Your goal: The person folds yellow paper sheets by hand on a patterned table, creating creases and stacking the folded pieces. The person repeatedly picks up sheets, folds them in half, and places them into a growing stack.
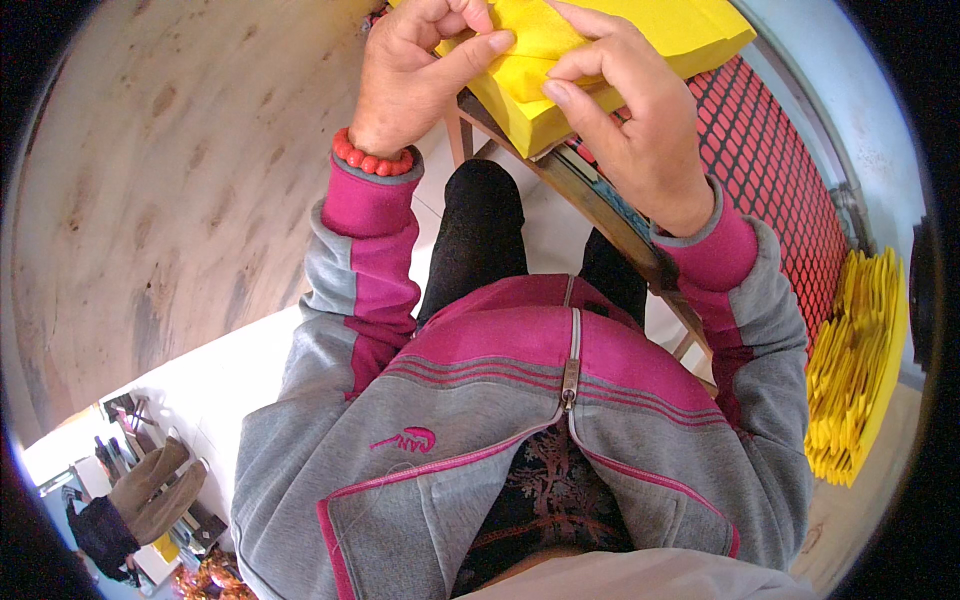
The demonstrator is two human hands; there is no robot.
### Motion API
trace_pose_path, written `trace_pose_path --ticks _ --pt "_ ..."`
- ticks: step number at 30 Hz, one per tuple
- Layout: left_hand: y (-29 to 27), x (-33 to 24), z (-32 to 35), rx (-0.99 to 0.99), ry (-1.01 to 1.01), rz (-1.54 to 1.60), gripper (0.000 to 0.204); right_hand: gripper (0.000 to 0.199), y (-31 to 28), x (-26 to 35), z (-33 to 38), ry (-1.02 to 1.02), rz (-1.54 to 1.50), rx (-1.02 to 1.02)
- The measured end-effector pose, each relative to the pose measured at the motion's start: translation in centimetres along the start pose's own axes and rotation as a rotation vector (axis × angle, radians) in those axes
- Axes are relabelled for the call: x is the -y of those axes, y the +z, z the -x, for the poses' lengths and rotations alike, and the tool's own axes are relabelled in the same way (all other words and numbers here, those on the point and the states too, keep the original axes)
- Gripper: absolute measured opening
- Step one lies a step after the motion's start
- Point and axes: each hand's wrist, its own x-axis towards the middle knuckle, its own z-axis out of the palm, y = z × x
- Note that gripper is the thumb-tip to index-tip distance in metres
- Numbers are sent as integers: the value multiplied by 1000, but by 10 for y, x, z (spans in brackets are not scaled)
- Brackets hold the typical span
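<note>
At the top of the view, my left hand [415,75] pinches a piece of soft yellow material [535,50] between thumb and fingers; I cannot tell if it is cloth or paper. On its other side, my right hand [640,120] has its thumb and forefinger closed at the edge of the same piece. Beneath both hands lies a larger yellow stack or block [690,35] with flat sides, close to the table edge. The upper edge of the picture cuts off part of the fingers and the stack.
A wooden table edge [600,212] runs below the stack. Red-and-black mesh-patterned material [770,150] lies to the right, with a bundle of folded yellow pieces [850,370] nearer me. A large wooden board [180,210] fills the left. Another person [145,490] is at lower left.
</note>
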Motion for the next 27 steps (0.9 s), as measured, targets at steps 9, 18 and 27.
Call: trace_pose_path --ticks 9,18,27 --pt "-13 -15 -3 225 141 -254 10 14 1 -4 2 -27 -114 -53" --pt "-10 -13 -3 175 121 -371 4 15 3 1 -2 -31 -64 -76" --pt "9 0 -2 -28 60 -24 13 21 -14 60 59 -138 -117 200"
